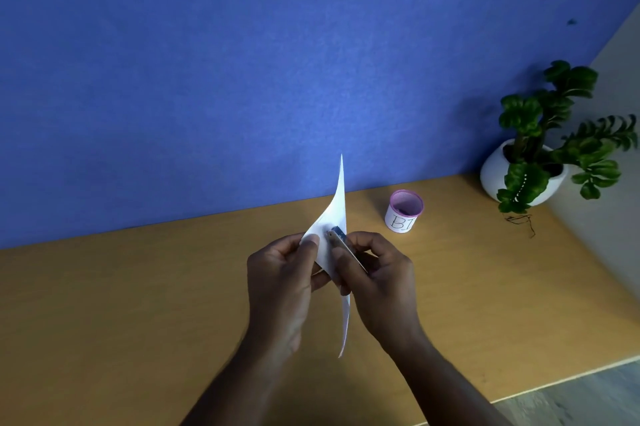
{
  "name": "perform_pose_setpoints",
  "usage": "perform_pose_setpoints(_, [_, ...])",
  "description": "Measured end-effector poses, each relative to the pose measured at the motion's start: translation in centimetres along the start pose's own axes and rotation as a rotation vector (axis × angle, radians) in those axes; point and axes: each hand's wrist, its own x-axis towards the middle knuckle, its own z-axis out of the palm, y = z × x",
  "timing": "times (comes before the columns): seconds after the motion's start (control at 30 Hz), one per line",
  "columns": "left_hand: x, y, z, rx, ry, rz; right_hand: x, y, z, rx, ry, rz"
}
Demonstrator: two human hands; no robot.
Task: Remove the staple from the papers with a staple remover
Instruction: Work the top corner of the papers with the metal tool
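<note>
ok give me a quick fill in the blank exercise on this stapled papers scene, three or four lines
1. The left hand pinches the ____, held on edge above the table.
2. The right hand presses the staple remover against their ____ face.
3. The small pink-rimmed cup stands on the table to the ____ of both hands.
4. The white pot holds a green ____.

Missing words: papers; right; right; plant

Wooden desk (121,304), blue wall (242,61); small pink-rimmed cup (403,211) lettered "BI", white potted plant (550,145) at right
</note>
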Motion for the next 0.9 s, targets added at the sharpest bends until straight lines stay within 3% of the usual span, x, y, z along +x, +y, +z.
perform_pose_setpoints(0.37, [0.3, -0.6, 0.1, 0.164, 0.035, 0.229, 0.2, 0.0, 0.7, -0.133, 0.041, -0.07])
perform_pose_setpoints(0.67, [0.0, -1.1, 0.4, 0.188, 0.001, 0.232, 0.7, -0.2, 1.1, -0.075, 0.052, -0.044])
perform_pose_setpoints(0.9, [1.1, -0.1, 0.0, 0.135, 0.091, 0.249, 0.9, 0.1, 1.4, -0.12, 0.065, -0.065])
